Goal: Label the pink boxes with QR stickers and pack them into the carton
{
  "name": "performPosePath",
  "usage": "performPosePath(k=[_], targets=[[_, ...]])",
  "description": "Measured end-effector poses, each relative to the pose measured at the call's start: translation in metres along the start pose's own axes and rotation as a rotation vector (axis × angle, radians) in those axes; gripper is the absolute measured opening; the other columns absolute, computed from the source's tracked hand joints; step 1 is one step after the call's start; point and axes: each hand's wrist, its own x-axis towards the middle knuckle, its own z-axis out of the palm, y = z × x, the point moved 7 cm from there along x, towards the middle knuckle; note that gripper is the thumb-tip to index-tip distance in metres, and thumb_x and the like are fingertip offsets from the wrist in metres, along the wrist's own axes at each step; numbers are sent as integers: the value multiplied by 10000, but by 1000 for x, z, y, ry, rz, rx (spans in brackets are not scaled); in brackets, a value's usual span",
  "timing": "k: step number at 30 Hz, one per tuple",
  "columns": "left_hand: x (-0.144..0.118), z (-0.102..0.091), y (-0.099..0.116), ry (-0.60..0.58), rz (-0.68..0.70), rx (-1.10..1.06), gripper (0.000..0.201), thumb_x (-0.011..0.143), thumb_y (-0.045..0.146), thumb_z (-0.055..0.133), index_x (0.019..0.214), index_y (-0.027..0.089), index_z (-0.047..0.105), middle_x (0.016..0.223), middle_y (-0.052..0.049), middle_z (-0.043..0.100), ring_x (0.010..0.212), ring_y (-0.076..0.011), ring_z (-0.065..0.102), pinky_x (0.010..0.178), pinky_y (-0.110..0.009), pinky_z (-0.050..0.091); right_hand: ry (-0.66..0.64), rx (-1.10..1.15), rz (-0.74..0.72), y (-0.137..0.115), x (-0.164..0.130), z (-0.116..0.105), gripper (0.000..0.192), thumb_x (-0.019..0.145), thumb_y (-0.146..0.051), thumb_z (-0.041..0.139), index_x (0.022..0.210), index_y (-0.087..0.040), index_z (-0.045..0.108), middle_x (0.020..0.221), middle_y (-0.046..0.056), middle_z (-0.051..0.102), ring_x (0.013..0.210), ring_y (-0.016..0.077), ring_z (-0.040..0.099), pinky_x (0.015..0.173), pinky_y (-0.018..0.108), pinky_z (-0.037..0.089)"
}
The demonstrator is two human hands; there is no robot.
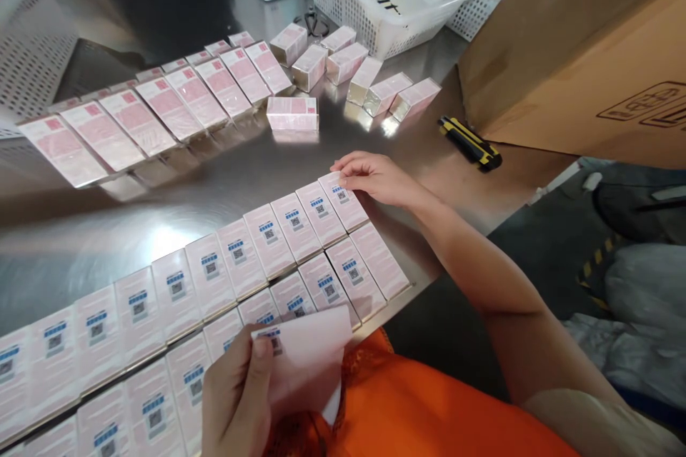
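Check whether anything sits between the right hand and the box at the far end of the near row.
Nothing visible does. The right hand already rests its fingertips on the end box of the near row, with no object between them. The left hand holds a pink sheet apart, at the table edge.

The right hand (375, 178) rested its fingertips on the last small pink carton (343, 200) of a labelled row on the steel table (80, 243). The left hand (239, 400) pinched a pale pink sticker sheet (308, 357).
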Motion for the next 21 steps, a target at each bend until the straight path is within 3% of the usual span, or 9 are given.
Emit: performPosePath(k=[5,8,10,11,14,16,18,21], targets=[[-1,0,-1,0,3,-5,463,903,635,520,724,215,592,636,17,580,605,-160,498,568,-256,365,107,-142,-48,-2,-8,-2,88,781,-258,717,790,-178,681,1291,104,583,1101,233,610,903,396,513],[-1,1,-1,-4,14,-28,431,917,600,530,740,213,602,643,21,570,616,-153,486,580,-255,352,277,-197,-6,3,-13,-13,499,669,-291,826,1104,-200,601,1459,133,404,1179,271,554,887,415,532],[-1,2,1,-11,33,-38,425,932,578,524,733,209,596,641,22,555,615,-148,472,581,-256,343,373,-245,4,-5,-19,-17,805,592,-277,887,1289,-219,488,1475,145,369,1210,294,524,934,442,517],[-1,2,2,-17,45,-41,427,941,567,516,722,207,587,638,21,549,613,-146,468,580,-256,338,396,-263,-15,-14,-24,-15,841,600,-275,892,1323,-222,466,1468,144,381,1225,300,513,963,447,502],[2,4,4,-49,74,-40,442,965,539,493,689,200,554,620,22,529,591,-136,452,557,-253,321,293,-254,-179,-60,-49,9,537,774,-317,815,1241,-226,564,1341,107,540,1196,268,547,986,410,480],[5,5,4,-86,105,-40,453,970,535,490,676,194,543,602,24,515,571,-129,447,534,-243,317,53,-217,-323,-94,-73,41,340,861,-375,759,1143,-228,638,1163,67,652,1112,227,590,961,372,479],[8,5,3,-113,148,-45,473,970,541,490,654,191,524,575,26,500,540,-120,433,503,-232,313,-111,-254,-446,-118,-98,71,279,895,-413,727,1081,-212,674,1056,47,687,1043,208,592,937,365,466],[11,4,1,-145,194,-67,464,978,536,476,679,189,553,604,13,551,553,-124,466,506,-219,351,-90,-406,-582,-129,-120,98,150,955,-312,658,1025,-183,690,966,16,700,961,185,571,883,364,435]])
